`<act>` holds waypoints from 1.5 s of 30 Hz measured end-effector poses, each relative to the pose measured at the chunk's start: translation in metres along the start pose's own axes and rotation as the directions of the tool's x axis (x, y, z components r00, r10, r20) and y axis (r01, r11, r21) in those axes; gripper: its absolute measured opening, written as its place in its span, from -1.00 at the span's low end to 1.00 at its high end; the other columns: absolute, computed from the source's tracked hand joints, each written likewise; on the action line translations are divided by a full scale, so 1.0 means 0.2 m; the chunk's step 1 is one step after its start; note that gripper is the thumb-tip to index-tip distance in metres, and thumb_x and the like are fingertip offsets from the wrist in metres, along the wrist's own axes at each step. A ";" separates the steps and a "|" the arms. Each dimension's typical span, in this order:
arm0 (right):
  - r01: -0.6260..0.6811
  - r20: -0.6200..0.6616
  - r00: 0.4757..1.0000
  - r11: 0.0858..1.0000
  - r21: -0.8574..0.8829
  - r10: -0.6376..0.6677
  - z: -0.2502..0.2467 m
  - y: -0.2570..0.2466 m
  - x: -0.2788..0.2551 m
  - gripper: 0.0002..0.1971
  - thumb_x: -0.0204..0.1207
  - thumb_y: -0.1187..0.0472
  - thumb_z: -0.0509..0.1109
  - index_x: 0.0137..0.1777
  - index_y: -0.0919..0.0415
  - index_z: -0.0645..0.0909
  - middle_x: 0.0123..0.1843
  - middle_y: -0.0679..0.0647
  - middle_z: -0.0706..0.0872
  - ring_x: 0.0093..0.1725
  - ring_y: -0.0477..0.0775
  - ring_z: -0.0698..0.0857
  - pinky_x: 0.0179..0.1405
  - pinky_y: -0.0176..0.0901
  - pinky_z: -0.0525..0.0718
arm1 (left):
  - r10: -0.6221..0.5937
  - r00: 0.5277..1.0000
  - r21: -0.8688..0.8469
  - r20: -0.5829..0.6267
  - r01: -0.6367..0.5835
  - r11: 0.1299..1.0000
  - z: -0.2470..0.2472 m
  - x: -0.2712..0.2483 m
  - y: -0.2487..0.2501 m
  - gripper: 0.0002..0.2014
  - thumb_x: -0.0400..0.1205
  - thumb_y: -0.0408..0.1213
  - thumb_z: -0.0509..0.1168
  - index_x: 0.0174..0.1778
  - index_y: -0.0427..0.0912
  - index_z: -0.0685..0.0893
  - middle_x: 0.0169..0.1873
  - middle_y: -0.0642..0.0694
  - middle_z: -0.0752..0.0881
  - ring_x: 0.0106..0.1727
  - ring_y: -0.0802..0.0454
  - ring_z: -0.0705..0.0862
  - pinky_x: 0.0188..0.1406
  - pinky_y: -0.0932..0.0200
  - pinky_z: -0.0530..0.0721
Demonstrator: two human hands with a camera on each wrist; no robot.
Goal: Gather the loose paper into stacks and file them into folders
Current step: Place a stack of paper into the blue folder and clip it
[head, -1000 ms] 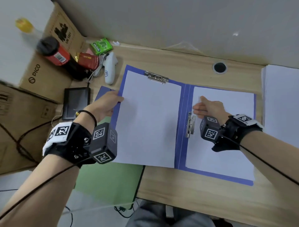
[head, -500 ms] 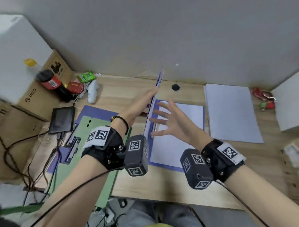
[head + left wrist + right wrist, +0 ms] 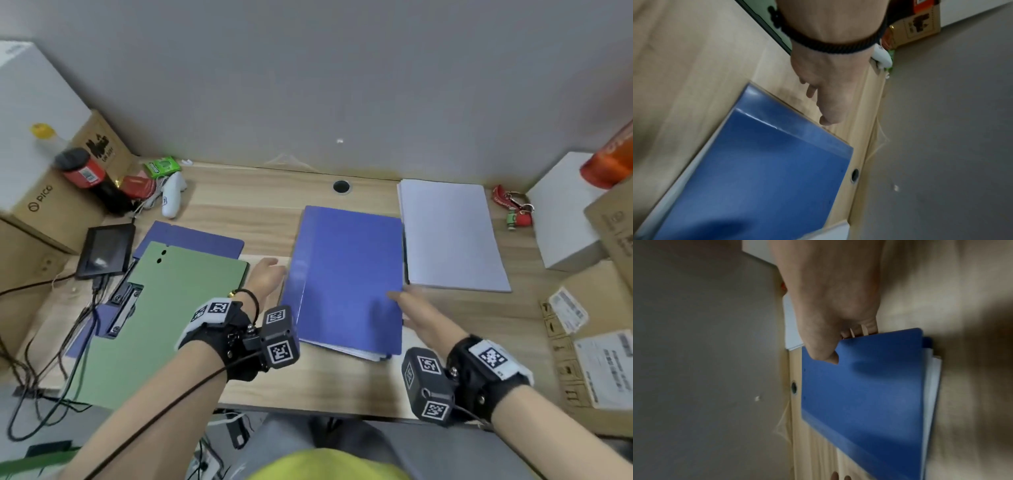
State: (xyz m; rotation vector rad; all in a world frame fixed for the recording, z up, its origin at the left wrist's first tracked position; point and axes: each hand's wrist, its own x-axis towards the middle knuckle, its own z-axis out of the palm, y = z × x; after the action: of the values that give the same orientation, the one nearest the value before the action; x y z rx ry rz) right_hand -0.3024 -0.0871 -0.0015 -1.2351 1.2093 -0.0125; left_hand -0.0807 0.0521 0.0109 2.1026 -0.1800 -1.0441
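A closed blue folder (image 3: 346,274) lies in the middle of the desk, with white sheet edges (image 3: 352,351) showing at its near end. My right hand (image 3: 407,301) pinches its right edge: in the right wrist view the thumb (image 3: 824,353) lies on the blue cover (image 3: 863,394) and the fingers curl beneath. My left hand (image 3: 267,277) hangs relaxed beside the folder's spine edge (image 3: 777,116), holding nothing. A stack of loose white paper (image 3: 448,233) lies just right of the folder. A green folder (image 3: 164,308) lies on another blue folder (image 3: 191,240) at the left.
A dark tablet (image 3: 106,250), a white controller (image 3: 171,198), snack packets and cardboard boxes (image 3: 51,192) crowd the left. A white box (image 3: 561,212), brown cartons (image 3: 599,308) and a red keychain (image 3: 513,209) stand on the right. Cables hang off the left front edge.
The open folder's left cover swung over and now lies shut on the sheets. My left hand let go of it; my right hand moved from the page to the folder's right edge.
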 end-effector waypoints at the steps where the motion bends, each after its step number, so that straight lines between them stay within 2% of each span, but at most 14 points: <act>1: -0.042 0.002 0.999 0.999 -0.007 0.042 0.01 0.05 -0.01 -0.71 0.65 0.26 0.20 0.36 0.13 0.49 0.36 0.10 0.63 0.12 0.05 0.57 0.20 0.01 0.53 | -0.035 0.999 0.010 -0.004 0.035 0.999 0.00 0.00 -0.04 -0.51 0.71 -0.39 0.19 0.58 -0.34 0.33 0.53 -0.22 0.41 0.51 -0.15 0.43 0.31 0.18 0.41; 3: -0.060 -0.027 0.998 0.997 -0.042 0.059 0.04 0.10 -0.02 -0.64 0.68 0.26 0.21 0.46 0.19 0.39 0.44 0.13 0.52 0.22 0.11 0.51 0.21 -0.05 0.44 | -0.085 0.996 0.028 -0.002 0.086 0.996 0.02 0.01 -0.12 -0.48 0.71 -0.37 0.20 0.61 -0.36 0.26 0.52 -0.29 0.42 0.48 -0.18 0.45 0.16 0.16 0.42; 5: -0.034 -0.041 0.999 0.997 -0.075 0.031 0.07 0.13 -0.02 -0.56 0.69 0.26 0.21 0.55 0.26 0.32 0.56 0.18 0.42 0.42 0.20 0.49 0.19 -0.13 0.40 | -0.103 0.995 0.024 0.019 0.102 0.994 0.04 0.02 -0.19 -0.55 0.71 -0.39 0.21 0.53 -0.37 0.37 0.40 -0.32 0.54 0.23 -0.17 0.61 -0.05 0.17 0.47; 7: -0.033 -0.017 0.999 0.996 -0.080 0.032 0.09 0.14 -0.02 -0.44 0.69 0.21 0.22 0.66 0.19 0.18 0.66 0.06 0.27 0.61 0.11 0.31 0.42 -0.12 0.34 | -0.087 0.995 0.021 0.042 0.086 0.996 0.06 0.01 -0.24 -0.75 0.68 -0.42 0.23 0.25 -0.38 0.61 0.09 -0.31 0.72 -0.18 -0.07 0.67 -0.32 0.18 0.56; 9: -0.038 -0.007 0.999 0.999 -0.037 0.038 0.10 0.15 0.00 -0.41 0.69 0.17 0.22 0.68 0.12 0.13 0.68 -0.01 0.21 0.65 0.04 0.24 0.54 -0.08 0.25 | -0.107 0.990 -0.001 0.090 0.108 0.994 0.07 0.03 -0.29 -0.77 0.67 -0.42 0.27 0.17 -0.47 0.65 -0.12 -0.26 0.76 -0.31 -0.04 0.68 -0.42 0.21 0.65; 13: -0.049 -0.009 0.999 0.998 0.048 0.050 0.09 0.14 0.03 -0.41 0.67 0.10 0.25 0.67 0.07 0.17 0.66 -0.06 0.27 0.63 0.02 0.27 0.54 -0.03 0.23 | -0.120 0.985 -0.108 0.125 0.133 0.985 0.06 0.04 -0.30 -0.68 0.72 -0.32 0.24 0.32 -0.46 0.51 0.19 -0.33 0.71 -0.10 -0.15 0.74 -0.21 0.01 0.75; 17: -0.049 -0.019 0.998 0.991 0.124 0.052 0.10 0.12 0.08 -0.42 0.67 0.13 0.26 0.66 0.12 0.19 0.63 -0.06 0.31 0.61 0.03 0.30 0.56 -0.03 0.24 | -0.033 0.999 -0.216 0.014 0.035 0.976 0.05 0.08 -0.26 -0.87 0.73 -0.34 0.21 0.17 -0.26 0.54 0.09 -0.15 0.68 0.10 -0.14 0.67 -0.05 0.06 0.70; 19: -0.038 -0.053 0.998 0.989 0.141 0.046 0.10 0.12 0.10 -0.58 0.69 0.20 0.22 0.53 0.17 0.34 0.42 -0.07 0.51 0.43 0.02 0.49 0.43 -0.09 0.35 | 0.002 1.000 -0.244 -0.005 -0.004 0.970 0.06 0.11 -0.25 -0.69 0.71 -0.26 0.26 0.36 -0.25 0.52 0.34 -0.10 0.62 0.33 -0.13 0.62 0.34 -0.09 0.59; 21: -0.036 -0.107 0.993 0.987 0.154 0.052 0.11 0.12 0.11 -0.81 0.68 0.27 0.19 0.25 0.13 0.46 0.09 -0.07 0.62 0.03 -0.02 0.60 0.13 -0.15 0.49 | 0.019 1.000 -0.287 -0.014 -0.022 0.958 0.07 0.16 -0.22 -0.53 0.69 -0.20 0.28 0.53 -0.21 0.44 0.44 0.02 0.52 0.45 -0.03 0.51 0.52 -0.08 0.44; 25: -0.107 -0.100 0.987 0.973 0.205 0.129 0.10 0.12 0.17 -0.70 0.63 0.33 0.16 0.34 0.16 0.43 0.12 0.12 0.68 -0.09 0.19 0.71 0.03 0.06 0.72 | 0.047 0.999 -0.356 0.003 -0.043 0.934 0.11 0.28 -0.10 -0.40 0.57 -0.05 0.38 0.52 -0.19 0.49 0.41 0.03 0.56 0.42 0.02 0.56 0.52 -0.09 0.45; 29: -0.136 -0.095 0.980 0.944 0.299 0.172 0.08 0.08 0.23 -0.76 0.64 0.44 0.11 0.26 0.27 0.43 0.05 0.29 0.68 -0.33 0.19 0.65 -0.40 -0.13 0.69 | 0.096 0.995 -0.297 0.014 -0.088 0.951 0.12 0.38 -0.01 -0.64 0.72 -0.27 0.24 0.44 -0.28 0.56 0.31 -0.09 0.66 0.33 -0.05 0.63 0.43 -0.01 0.53; 34: -0.079 -0.184 0.970 0.924 0.375 0.158 0.09 0.03 0.36 -0.72 0.62 0.51 0.08 0.15 0.20 0.49 0.11 0.26 0.64 -0.33 0.15 0.56 -0.42 -0.17 0.64 | 0.120 0.992 -0.294 -0.037 -0.126 0.947 0.18 0.47 0.02 -0.79 0.71 -0.43 0.20 0.23 -0.25 0.62 0.11 -0.08 0.69 0.14 -0.06 0.68 0.10 0.15 0.58; 39: 0.008 -0.200 0.977 0.931 0.365 0.070 0.12 -0.02 0.42 -0.59 0.60 0.55 0.06 0.34 0.22 0.50 0.11 0.14 0.64 -0.20 0.08 0.58 -0.36 -0.21 0.62 | 0.157 0.987 -0.242 -0.038 -0.162 0.957 0.20 0.53 0.03 -0.62 0.62 -0.56 0.17 0.32 -0.18 0.59 0.15 -0.02 0.71 0.12 0.03 0.70 0.15 0.17 0.63; 45: 0.036 -0.124 0.992 0.915 0.402 0.015 0.11 0.01 0.36 -0.66 0.64 0.48 0.15 0.33 0.17 0.45 0.31 0.10 0.66 0.14 0.04 0.71 0.07 -0.14 0.68 | 0.122 0.992 -0.060 -0.016 -0.123 0.991 0.24 0.78 -0.14 -0.28 0.31 -0.15 0.25 0.49 -0.11 0.49 0.45 -0.08 0.51 0.46 -0.11 0.51 0.44 -0.18 0.54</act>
State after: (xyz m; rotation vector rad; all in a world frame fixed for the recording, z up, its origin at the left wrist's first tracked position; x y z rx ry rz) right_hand -0.2563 -0.1127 -0.0569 -0.8852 1.2322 -0.3380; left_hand -0.0198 -0.0240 -0.1228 2.0161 -0.2643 -0.9517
